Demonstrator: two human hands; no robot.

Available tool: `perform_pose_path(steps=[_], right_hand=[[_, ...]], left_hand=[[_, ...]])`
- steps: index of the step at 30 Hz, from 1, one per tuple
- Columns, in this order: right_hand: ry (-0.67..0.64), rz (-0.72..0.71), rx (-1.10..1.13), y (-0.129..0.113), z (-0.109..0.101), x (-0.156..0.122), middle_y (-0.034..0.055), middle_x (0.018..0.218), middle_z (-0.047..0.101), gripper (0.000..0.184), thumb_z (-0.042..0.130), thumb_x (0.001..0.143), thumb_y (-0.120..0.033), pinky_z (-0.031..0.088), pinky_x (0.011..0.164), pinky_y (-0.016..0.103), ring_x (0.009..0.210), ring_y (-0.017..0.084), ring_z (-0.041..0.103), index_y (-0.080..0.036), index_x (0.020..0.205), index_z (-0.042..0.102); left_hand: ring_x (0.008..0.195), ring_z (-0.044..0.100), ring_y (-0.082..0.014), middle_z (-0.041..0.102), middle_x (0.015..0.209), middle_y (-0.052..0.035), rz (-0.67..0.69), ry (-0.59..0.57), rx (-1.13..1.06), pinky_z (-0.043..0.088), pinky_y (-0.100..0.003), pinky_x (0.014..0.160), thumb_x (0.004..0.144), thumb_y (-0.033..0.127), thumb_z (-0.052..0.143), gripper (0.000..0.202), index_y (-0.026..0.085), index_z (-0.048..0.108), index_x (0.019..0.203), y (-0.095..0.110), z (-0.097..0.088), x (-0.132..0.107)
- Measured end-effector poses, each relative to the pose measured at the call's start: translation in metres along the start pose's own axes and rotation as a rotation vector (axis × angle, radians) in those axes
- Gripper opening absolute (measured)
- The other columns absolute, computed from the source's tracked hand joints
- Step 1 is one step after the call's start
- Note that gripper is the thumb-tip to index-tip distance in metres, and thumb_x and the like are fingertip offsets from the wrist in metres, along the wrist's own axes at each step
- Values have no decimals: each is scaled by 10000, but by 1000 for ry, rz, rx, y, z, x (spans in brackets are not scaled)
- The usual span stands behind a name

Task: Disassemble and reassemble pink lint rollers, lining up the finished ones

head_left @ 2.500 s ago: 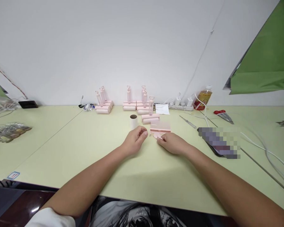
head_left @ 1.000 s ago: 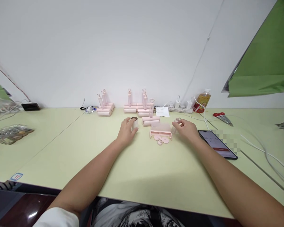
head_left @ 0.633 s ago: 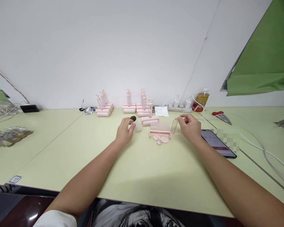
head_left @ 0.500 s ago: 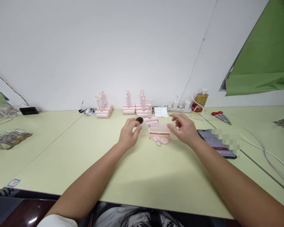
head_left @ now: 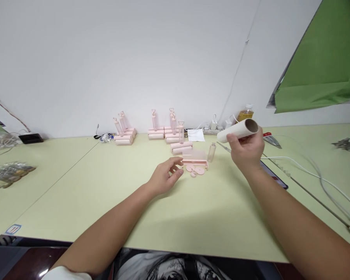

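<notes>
My right hand [head_left: 246, 152] is raised above the table and closed around a white paper roll with a brown cardboard core [head_left: 238, 130], held nearly level. My left hand [head_left: 165, 177] rests on the pale green table [head_left: 111, 182], fingers loosely curled and apart, holding nothing. Just right of it lie a flat pink frame piece [head_left: 195, 160] and small pink discs [head_left: 196, 170]. A small clear tube [head_left: 211, 152] stands upright beside the pink frame.
Pink lint rollers [head_left: 166, 130] stand and lie in groups near the wall. A phone [head_left: 272, 175] lies under my right wrist. A power strip, an amber bottle [head_left: 244, 114], red-handled scissors [head_left: 270, 139], white cables [head_left: 317, 177] and a bag of parts [head_left: 6, 174] sit around.
The white roll passed from my left hand to my right, which lifted it up to the right. My right hand set the clear tube down. My left hand lowered to the table.
</notes>
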State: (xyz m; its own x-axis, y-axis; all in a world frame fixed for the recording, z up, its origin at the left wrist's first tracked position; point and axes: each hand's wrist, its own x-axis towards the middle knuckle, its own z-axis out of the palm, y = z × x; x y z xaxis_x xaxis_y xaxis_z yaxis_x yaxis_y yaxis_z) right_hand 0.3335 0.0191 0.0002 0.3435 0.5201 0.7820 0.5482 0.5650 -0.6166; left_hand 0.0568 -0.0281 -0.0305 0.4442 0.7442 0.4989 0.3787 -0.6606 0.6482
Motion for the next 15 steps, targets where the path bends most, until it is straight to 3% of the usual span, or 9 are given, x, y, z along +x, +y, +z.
perform_pose_path(steps=[3, 8, 15], right_hand=[[-45, 14, -146, 8, 3, -2, 65, 871, 620, 566, 645, 739, -552, 470, 626, 340, 692, 200, 578, -175, 1139, 512], [-264, 108, -347, 8, 9, -10, 20, 755, 619, 485, 646, 738, -497, 432, 621, 317, 642, 192, 551, -193, 1109, 570], [-659, 450, -525, 29, 20, -25, 118, 1042, 666, 493, 611, 737, -458, 438, 705, 324, 882, 259, 611, -178, 1138, 555]], left_hand=[[840, 627, -136, 654, 1086, -69, -25, -9, 25, 514, -278, 743, 913, 321, 492, 327, 211, 497, 1221, -2, -1, 0], [850, 635, -146, 666, 1074, -65, -28, -27, 48, 516, -279, 743, 911, 327, 487, 314, 214, 521, 1202, -1, -1, 0], [830, 632, -148, 687, 1004, -52, -62, -52, 75, 511, -261, 711, 897, 304, 492, 240, 202, 601, 1085, -1, -4, 1]])
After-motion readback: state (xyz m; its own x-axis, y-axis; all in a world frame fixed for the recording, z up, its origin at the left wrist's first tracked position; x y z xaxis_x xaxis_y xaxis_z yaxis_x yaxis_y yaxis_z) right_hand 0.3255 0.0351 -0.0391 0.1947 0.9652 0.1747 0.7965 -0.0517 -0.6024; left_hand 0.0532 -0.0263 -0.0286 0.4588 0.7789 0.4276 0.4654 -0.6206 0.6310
